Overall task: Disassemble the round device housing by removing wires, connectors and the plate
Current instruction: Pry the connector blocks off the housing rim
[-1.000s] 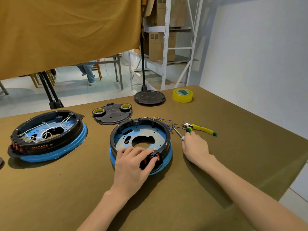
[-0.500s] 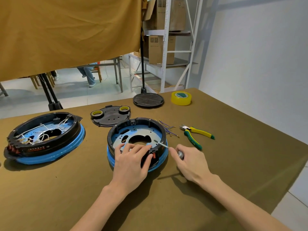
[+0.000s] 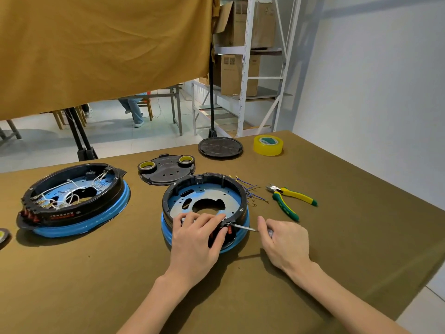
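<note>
- The left hand (image 3: 196,239) rests on the near rim of the round housing (image 3: 204,208), its fingers curled over the black ring and its thumb against the outer wall beside the red connectors (image 3: 228,229).
- The right hand (image 3: 285,242) grips a small screwdriver (image 3: 245,228); the handle is mostly hidden in the closed fingers, and the thin metal shaft reaches left from the grip to the housing's rim, just beside the left thumb.
- Inside the housing, beyond the left fingers, lies the blue-tinted metal plate (image 3: 216,192) with its large central cut-out.
- Loose blue wires (image 3: 250,190) lie on the table (image 3: 337,237) beyond the right hand, just beside the housing's far right edge.
- The yellow-and-green cutters (image 3: 289,198) lie farther out past the right hand, near those wires.
- A second housing (image 3: 74,201), with white wires inside it, sits well to the left of the left hand.
- A black cover plate (image 3: 167,172) bearing two small tape rolls lies beyond the gripped housing; a round black disc (image 3: 220,147) and a yellow tape roll (image 3: 268,145) lie farther away.
</note>
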The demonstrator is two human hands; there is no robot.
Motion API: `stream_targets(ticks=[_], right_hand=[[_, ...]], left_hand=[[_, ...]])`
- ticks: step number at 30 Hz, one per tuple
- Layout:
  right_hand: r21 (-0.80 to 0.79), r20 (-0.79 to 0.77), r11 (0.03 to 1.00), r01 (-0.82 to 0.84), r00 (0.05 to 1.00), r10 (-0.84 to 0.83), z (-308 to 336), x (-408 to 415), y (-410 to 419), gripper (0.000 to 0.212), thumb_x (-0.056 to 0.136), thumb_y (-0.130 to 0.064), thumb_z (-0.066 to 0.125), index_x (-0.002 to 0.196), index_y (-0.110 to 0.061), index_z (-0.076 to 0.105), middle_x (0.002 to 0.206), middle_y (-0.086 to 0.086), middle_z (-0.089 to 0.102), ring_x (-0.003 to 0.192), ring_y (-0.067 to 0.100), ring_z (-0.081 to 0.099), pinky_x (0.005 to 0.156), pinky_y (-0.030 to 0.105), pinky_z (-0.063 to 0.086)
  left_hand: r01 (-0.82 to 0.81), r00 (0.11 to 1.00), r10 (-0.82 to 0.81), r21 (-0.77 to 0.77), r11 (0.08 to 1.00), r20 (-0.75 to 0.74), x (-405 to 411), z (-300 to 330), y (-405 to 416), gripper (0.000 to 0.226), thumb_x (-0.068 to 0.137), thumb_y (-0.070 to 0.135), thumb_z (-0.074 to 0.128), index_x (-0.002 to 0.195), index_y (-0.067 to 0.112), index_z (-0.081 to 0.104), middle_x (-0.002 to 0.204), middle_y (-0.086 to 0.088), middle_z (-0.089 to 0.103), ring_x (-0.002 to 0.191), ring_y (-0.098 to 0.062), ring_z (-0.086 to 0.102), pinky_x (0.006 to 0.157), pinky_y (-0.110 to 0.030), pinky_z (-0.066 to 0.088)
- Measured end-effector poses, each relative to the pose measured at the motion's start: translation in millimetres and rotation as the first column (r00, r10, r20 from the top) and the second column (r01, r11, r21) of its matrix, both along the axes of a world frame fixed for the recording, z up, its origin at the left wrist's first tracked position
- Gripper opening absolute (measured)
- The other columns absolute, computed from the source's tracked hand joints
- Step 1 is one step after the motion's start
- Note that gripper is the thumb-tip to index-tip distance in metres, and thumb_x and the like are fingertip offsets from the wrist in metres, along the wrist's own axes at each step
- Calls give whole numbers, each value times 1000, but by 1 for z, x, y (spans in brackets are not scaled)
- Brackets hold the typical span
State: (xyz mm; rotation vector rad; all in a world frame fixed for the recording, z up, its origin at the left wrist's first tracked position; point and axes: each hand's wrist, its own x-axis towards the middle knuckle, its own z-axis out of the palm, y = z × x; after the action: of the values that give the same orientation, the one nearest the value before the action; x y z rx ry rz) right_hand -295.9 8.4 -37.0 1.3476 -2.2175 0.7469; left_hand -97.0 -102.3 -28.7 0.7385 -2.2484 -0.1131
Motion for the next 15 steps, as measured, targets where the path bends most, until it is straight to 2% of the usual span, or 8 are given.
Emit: stream_targets(ticks=[3,10,15], right_hand=[[1,-10,999,40,999,-40,1,0,-1,56,102,-44,36,50,-23,41,44,-7,42,42,12,37,54,31,35],[66,-62,986,152,987,-148,-5,-4,-5,55,102,-40,34,52,-23,49,50,-6,49,53,15,45,72,40,36],[113,-96,981,159,984,-148,0,-3,-3,56,99,-43,37,47,-24,43,44,-6,47,50,13,43,73,38,36]], left_hand=[[-2,1000,2,9,1000,12,1,1,0,43,98,53,47,127,32,71,109,17,73,100,-8,58,100,-33,32],[-7,1000,6,22,1000,12,2,3,2,40,97,50,54,127,31,72,108,15,74,101,-9,60,102,-32,29],[-9,1000,9,37,999,-10,1,2,3,39,96,50,56,126,31,73,108,15,74,102,-9,60,101,-32,31]])
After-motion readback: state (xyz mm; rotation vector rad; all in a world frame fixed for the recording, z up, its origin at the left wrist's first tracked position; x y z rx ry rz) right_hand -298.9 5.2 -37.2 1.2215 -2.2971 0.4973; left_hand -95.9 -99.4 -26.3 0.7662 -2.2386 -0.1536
